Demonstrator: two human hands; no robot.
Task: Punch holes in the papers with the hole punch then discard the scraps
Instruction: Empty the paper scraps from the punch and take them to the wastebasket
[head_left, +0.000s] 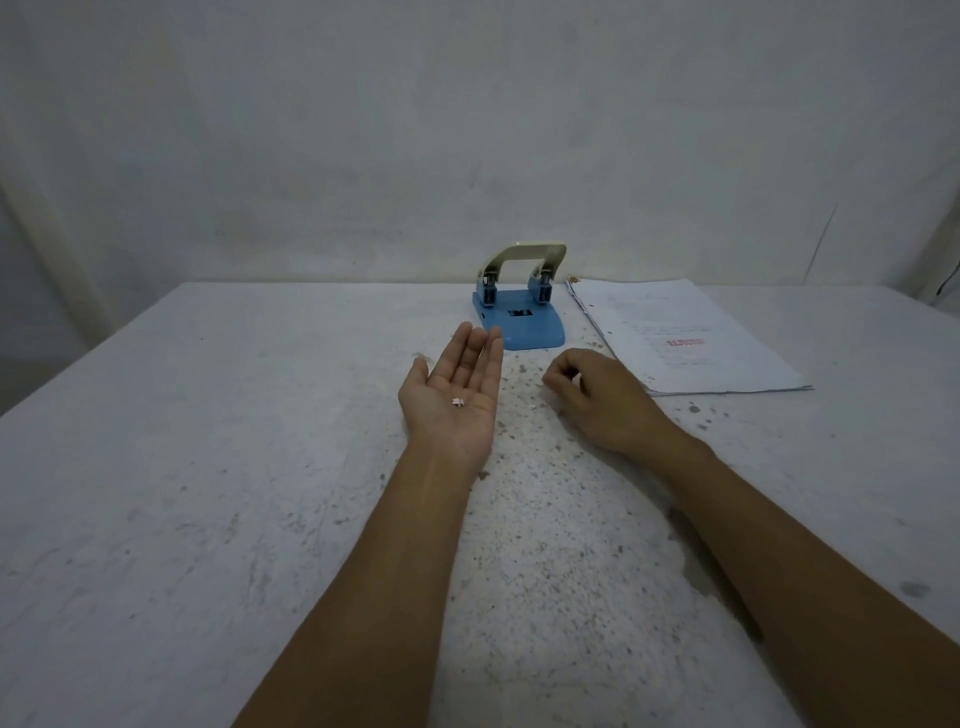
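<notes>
Scraps (458, 401): a few small pale paper bits lying in the middle of the upturned left hand (453, 389); that hand's grip spread flat, palm up, fingers straight and held side by side, thumb out to its left; it closes on nothing, the bits simply rest on the palm; whether the back of the hand touches the bench (208, 441) cannot be told.

Right hand (597, 400): just to the right of the left hand, apart from it, knuckles up, low over the bench; grip curled inward with fingertips (563, 375) drawn toward the thumb as in a pinch; whether anything is caught between them is too small to tell; one pale bit (535, 407) lies on the bench just beneath and to the left of this grip, between the two hands.

Hole punch (519, 306): blue base, cream lever raised; standing on the bench just beyond the left fingertips, which overlap its near left corner in this view; contact cannot be told.

Papers (680, 338): white stack with printed text and a red stamp, lying flat beyond and to the right of the right hand, just beside the hole punch; punched holes show along the edge nearest the hole punch.

Bench: whitish, worn, speckled with dark flecks, thickest around both hands; pale wall (467, 130) behind.
</notes>
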